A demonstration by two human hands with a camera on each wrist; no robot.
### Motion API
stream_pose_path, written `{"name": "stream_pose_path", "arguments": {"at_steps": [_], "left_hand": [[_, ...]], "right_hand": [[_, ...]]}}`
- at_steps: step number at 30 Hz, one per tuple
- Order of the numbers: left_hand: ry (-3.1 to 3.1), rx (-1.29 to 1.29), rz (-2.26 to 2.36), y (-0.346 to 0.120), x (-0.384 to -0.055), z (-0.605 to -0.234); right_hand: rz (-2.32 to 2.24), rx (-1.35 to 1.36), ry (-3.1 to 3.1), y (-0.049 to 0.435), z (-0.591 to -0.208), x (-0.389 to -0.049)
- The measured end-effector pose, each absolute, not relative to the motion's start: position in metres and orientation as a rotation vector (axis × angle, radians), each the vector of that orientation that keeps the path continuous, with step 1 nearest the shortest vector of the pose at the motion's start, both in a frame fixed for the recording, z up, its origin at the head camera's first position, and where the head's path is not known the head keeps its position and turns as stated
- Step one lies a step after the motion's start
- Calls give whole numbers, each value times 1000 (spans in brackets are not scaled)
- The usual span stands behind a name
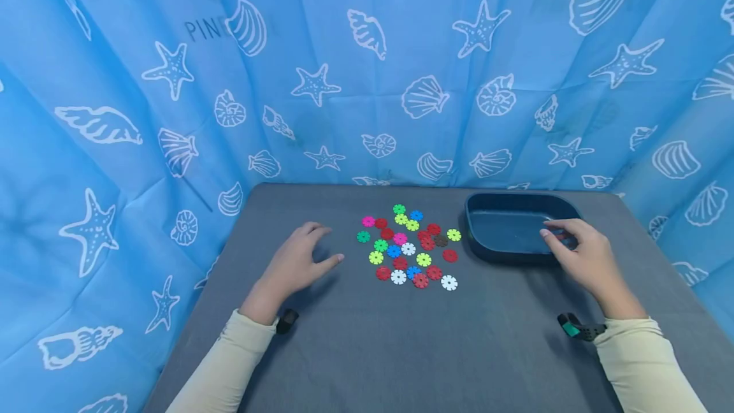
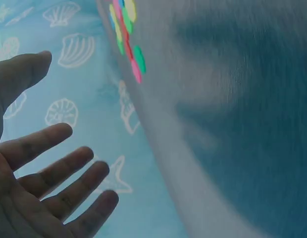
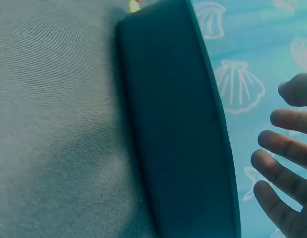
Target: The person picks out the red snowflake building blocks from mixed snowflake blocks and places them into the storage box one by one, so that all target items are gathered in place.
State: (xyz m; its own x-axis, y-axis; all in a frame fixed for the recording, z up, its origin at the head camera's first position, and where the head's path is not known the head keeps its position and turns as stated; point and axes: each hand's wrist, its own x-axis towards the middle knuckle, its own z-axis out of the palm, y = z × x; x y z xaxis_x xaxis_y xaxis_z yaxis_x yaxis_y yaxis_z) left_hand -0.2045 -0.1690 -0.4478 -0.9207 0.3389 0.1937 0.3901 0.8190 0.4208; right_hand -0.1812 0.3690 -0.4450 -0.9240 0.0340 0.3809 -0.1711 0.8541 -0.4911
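Several flat, notched plastic discs in red, green, yellow, blue, pink, white and brown lie scattered mid-table, among them a white disc (image 1: 449,282) at the front and a green disc (image 1: 364,236) on the left. My left hand (image 1: 298,260) hovers left of them, fingers spread and holding nothing; the left wrist view shows its parted fingers (image 2: 69,183). To the right of the discs stands a dark blue rectangular tray (image 1: 510,253). Over its right end is my right hand (image 1: 587,257), its fingers loosely bent. No disc shows among the fingers (image 3: 280,171) in the right wrist view.
A grey cloth covers the table (image 1: 401,349). Behind and beside it hangs a blue curtain (image 1: 378,69) printed with white shells and starfish. Each wrist wears a dark band, such as the right band (image 1: 582,329).
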Motion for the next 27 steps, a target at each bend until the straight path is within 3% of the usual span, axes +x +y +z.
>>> {"name": "stream_pose_path", "arguments": {"at_steps": [15,27], "left_hand": [[-2840,-701,-1132,-116,-198,-473],[-2899,-803,-1072,-91,-202,-486]], "right_hand": [[929,-301,-2498,413,-466,-191],[1199,-605,-2467,438,-477,-202]]}}
